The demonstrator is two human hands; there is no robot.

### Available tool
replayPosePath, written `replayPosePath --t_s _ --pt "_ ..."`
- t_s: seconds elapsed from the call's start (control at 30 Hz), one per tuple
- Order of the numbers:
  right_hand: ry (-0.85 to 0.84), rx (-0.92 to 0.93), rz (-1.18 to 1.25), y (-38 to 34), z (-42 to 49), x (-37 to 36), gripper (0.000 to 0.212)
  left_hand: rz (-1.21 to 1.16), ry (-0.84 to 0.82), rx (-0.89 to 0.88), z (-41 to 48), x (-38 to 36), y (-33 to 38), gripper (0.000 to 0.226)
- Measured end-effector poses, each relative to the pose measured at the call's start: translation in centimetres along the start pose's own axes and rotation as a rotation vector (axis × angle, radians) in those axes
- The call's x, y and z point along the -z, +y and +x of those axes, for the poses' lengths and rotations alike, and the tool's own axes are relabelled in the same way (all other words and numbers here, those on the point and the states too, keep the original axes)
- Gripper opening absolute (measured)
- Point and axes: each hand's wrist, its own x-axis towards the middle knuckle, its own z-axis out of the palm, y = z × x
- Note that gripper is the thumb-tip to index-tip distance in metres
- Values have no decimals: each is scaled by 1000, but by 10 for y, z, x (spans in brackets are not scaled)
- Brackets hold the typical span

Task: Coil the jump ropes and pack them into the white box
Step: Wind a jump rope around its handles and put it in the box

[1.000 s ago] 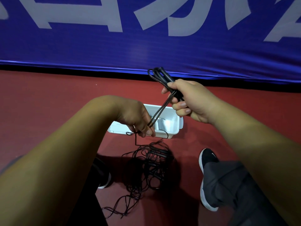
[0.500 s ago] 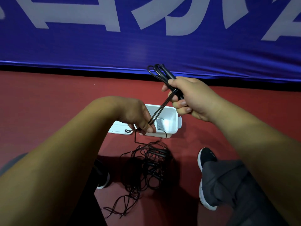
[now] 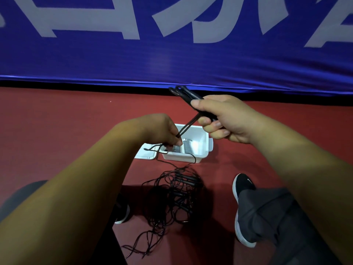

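Note:
My right hand [image 3: 225, 119] grips the black handles and folded loops of a jump rope [image 3: 188, 93], held up above the white box [image 3: 205, 145]. Taut strands run down and left from it to my left hand [image 3: 164, 132], which pinches the cord just over the box's near left corner. From there the cord drops to a tangled pile of black jump ropes [image 3: 175, 196] on the red floor between my feet. The box is open and holds a metal spring-like item [image 3: 187, 147].
The box's white lid [image 3: 146, 153] lies flat beside its left side. A blue banner [image 3: 172, 54] hangs along the far edge of the floor. My right black shoe [image 3: 241, 186] is right of the pile; my left shoe [image 3: 123, 211] is left of it.
My right hand has lifted slightly up and right, drawing the strands tauter. My left hand has stayed over the box's corner, still pinching the cord.

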Motion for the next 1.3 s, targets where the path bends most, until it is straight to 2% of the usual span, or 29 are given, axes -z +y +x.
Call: replayPosePath --t_s 0.17,0.37,0.47,0.6,0.73,0.93,1.0,1.1,1.2,1.3 --pt "-164 -73 -75 2 -6 0 20 110 172 -34 4 3 1 24" --pt "-348 -225 -191 8 -13 -6 24 -51 268 -165 -3 17 4 6" --pt "-407 -344 -288 13 -14 -7 26 -297 302 -216 -12 24 14 5" --pt "-437 -439 -331 22 -11 -9 11 -336 261 -312 -21 26 25 6" --pt "-421 -434 -343 33 1 -6 17 -307 246 -351 -23 25 30 7" --pt "-359 -374 -315 41 12 -5 10 -250 250 -337 -27 28 30 14" --pt "-311 -359 -330 45 19 -2 18 -222 266 -332 -30 30 29 12" --pt "-196 -310 -327 45 22 -1 18 -178 238 -348 -35 32 28 13" --pt "-48 -278 -302 41 21 0 19 -53 188 -372 -40 32 25 26" --pt "18 -272 -259 38 22 2 17 15 168 -340 -42 30 21 37"
